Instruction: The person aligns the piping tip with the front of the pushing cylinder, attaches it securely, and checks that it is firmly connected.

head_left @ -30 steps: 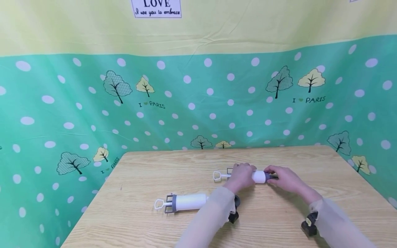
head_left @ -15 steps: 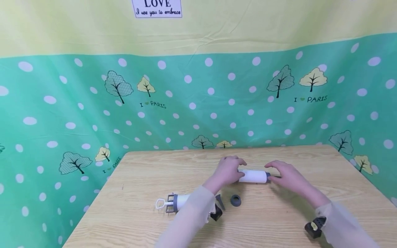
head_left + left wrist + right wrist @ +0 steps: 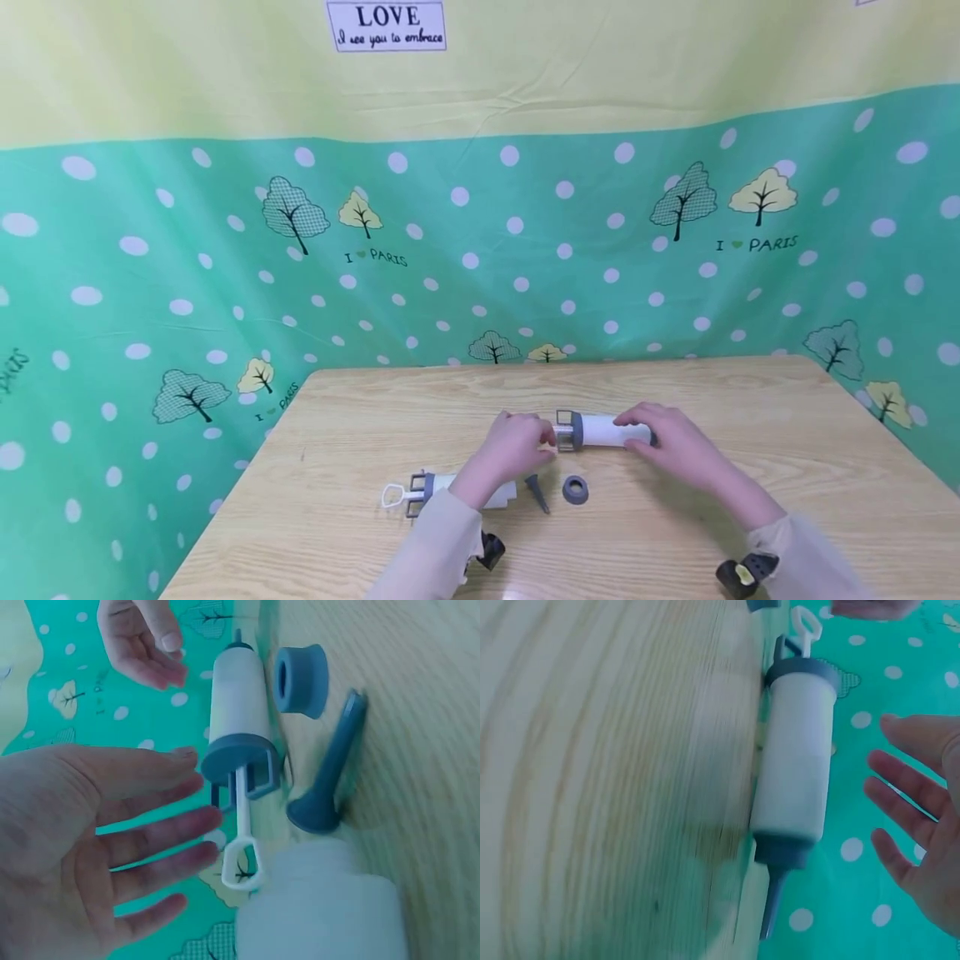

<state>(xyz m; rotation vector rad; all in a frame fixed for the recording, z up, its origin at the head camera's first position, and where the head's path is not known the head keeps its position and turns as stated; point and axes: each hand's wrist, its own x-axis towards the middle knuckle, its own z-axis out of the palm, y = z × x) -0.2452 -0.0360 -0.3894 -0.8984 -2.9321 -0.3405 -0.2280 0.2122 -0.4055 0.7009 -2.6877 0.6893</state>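
A white syringe-style pastry press with grey collar, nozzle and pull handle lies assembled toward the back of the table. My left hand is beside its handle end; in the left wrist view the fingers are spread and the white handle loop shows apart from them. Over the barrel's nozzle end is my right hand, loosely spread and holding nothing in the right wrist view. Partly behind my left arm lies a second press, its barrel end without a nozzle.
On the wooden table, a loose grey nozzle and a grey ring cap lie right of the second press. A green dotted curtain hangs behind the table's back edge.
My left hand has let go of the back press's barrel and moved left to its handle end. My right hand has shifted from the nozzle to over the barrel.
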